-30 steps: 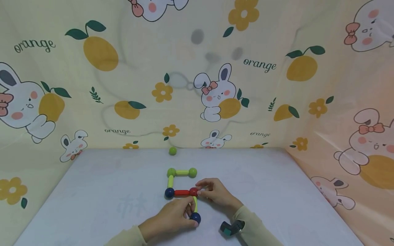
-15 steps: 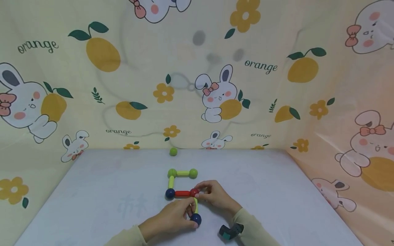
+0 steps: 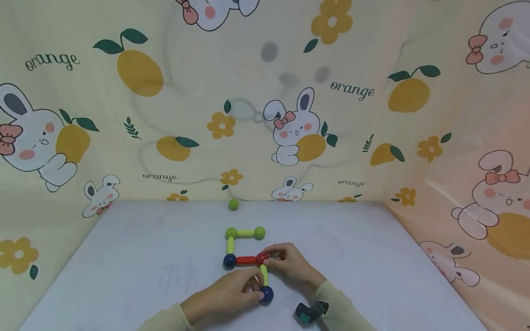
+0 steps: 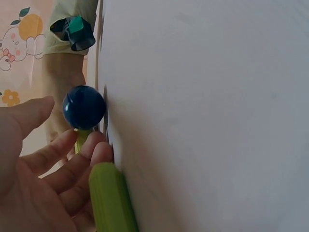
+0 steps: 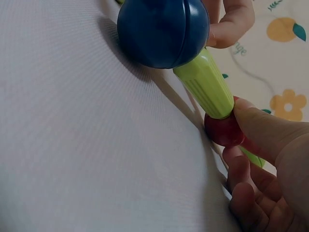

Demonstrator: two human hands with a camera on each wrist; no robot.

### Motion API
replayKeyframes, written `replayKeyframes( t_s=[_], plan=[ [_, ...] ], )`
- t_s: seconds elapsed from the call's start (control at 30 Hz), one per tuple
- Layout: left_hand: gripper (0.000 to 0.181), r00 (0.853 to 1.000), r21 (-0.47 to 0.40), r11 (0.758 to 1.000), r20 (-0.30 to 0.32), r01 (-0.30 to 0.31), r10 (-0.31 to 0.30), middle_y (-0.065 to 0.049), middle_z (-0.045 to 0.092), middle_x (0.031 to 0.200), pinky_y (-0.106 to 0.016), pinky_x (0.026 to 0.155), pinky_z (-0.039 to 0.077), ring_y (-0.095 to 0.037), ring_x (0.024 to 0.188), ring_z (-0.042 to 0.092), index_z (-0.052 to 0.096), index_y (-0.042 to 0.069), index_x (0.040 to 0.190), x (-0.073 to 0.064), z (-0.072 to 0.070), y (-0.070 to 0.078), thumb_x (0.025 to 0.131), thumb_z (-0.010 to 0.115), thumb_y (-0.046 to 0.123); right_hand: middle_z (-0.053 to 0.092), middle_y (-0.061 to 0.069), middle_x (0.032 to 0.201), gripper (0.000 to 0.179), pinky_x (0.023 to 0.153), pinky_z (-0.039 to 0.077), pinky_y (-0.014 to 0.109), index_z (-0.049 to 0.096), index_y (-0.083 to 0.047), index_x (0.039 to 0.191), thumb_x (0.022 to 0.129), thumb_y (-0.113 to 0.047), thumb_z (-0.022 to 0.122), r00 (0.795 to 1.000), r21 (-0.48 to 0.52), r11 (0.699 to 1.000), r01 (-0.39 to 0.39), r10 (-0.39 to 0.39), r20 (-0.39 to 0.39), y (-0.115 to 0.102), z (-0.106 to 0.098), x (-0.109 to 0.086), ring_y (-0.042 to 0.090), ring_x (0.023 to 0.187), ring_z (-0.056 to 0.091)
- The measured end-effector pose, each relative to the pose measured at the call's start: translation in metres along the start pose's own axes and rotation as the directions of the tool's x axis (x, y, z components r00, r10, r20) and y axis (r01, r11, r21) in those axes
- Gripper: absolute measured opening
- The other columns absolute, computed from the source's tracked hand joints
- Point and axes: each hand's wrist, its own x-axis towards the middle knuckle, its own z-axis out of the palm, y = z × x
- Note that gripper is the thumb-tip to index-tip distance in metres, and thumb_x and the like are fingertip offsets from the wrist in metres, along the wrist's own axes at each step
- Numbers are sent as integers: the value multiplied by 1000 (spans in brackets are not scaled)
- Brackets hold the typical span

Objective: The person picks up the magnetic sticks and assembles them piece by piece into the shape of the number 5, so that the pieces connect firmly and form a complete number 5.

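A magnetic ball-and-stick figure lies on the table. My right hand (image 3: 291, 264) pinches the red ball (image 5: 224, 129) between thumb and fingers. A yellow-green stick (image 5: 206, 84) runs from that ball to the near navy ball (image 3: 266, 295). My left hand (image 3: 232, 289) lies beside this stick and ball, fingers loosely bent; in the left wrist view a gap shows between its thumb (image 4: 36, 113) and the navy ball (image 4: 84, 107). A red stick (image 3: 246, 260) joins the red ball to another navy ball (image 3: 229, 261). From there a yellow-green stick (image 3: 230, 245) leads to a green ball (image 3: 231, 233).
Another yellow-green stick (image 3: 246, 233) ends in a second green ball (image 3: 259, 233). A loose green ball (image 3: 233, 204) sits at the table's back edge. A black band (image 3: 311, 312) is on the right wrist. A patterned cloth (image 3: 186, 105) hangs behind the white table (image 3: 352, 239).
The near navy ball and its stick have swung slightly right. My left hand has drawn a little to the left, its thumb coming off the ball. The right hand keeps its hold.
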Motion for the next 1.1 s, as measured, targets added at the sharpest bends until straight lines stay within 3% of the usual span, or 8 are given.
replayKeyframes(
  t_s=[0.13, 0.33, 0.63, 0.93, 1.1],
  plan=[
    [14, 999, 10, 999, 2, -39, 39, 11, 66, 90, -20, 68, 47, -2, 75, 57, 63, 21, 105, -4, -5, -3, 94, 71, 26, 74, 7, 112, 29, 61, 41, 18, 73, -11, 120, 93, -21, 73, 1000, -4, 1000, -2, 2, 6, 1, -1, 0, 7, 70, 50],
    [21, 999, -55, 998, 10, -37, 37, 6, 67, 97, -20, 73, 51, -5, 85, 61, 64, 12, 115, -11, -23, -5, 99, 66, 25, 74, 6, 109, 29, 61, 41, 19, 73, -11, 120, 93, -22, 73, 1000, 1, 1000, -5, 5, 15, -1, -1, -1, 7, 70, 50],
    [27, 995, -7, 997, -75, -71, 70, 3, 67, 105, -23, 81, 50, -7, 95, 61, 62, 10, 123, -27, -50, -12, 103, 59, 27, 74, 8, 110, 28, 60, 40, 19, 74, -11, 119, 92, -20, 74, 1000, 22, 1000, -12, 12, 2, 1, 0, 0, 8, 69, 48],
    [25, 1000, -43, 999, -5, 25, -25, -2, 67, 106, -25, 79, 51, -15, 95, 61, 63, 9, 119, -40, -55, -32, 102, 61, 27, 72, 4, 110, 29, 63, 39, 20, 74, -15, 118, 92, -26, 75, 999, -2, 999, -37, 37, -4, 0, -1, -1, 12, 74, 49],
    [22, 999, -21, 1000, 35, 17, -17, 0, 66, 103, -23, 77, 49, -10, 91, 59, 63, 12, 117, -43, -59, -40, 100, 64, 26, 71, 4, 109, 30, 62, 40, 20, 74, -15, 119, 91, -26, 75, 999, 17, 999, -49, 49, -1, 0, -2, -1, 12, 74, 49]
  ],
)
